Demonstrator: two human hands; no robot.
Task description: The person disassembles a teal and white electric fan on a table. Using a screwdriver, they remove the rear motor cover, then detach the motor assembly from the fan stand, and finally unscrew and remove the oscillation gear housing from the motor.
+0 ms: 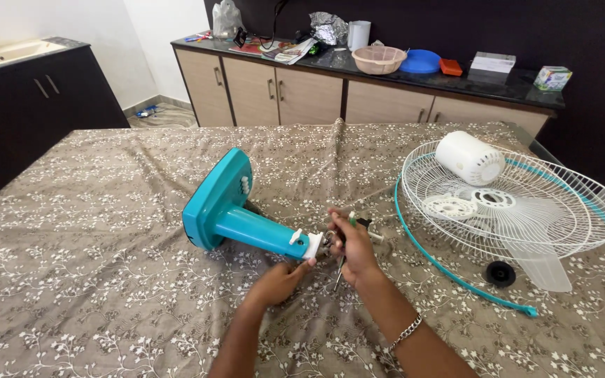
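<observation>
Steadying the teal fan stand (236, 213) near its white collar, the left hand (279, 280) should hold firm while the right hand (353, 246) keeps its closed grip on the screwdriver (345, 241) straight.

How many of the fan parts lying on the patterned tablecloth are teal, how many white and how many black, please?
Teal: 2, the fan stand and the rim band
White: 4, the wire grille, the motor housing, the round plate and the translucent blade
Black: 1, the round cap
Total: 7
</observation>
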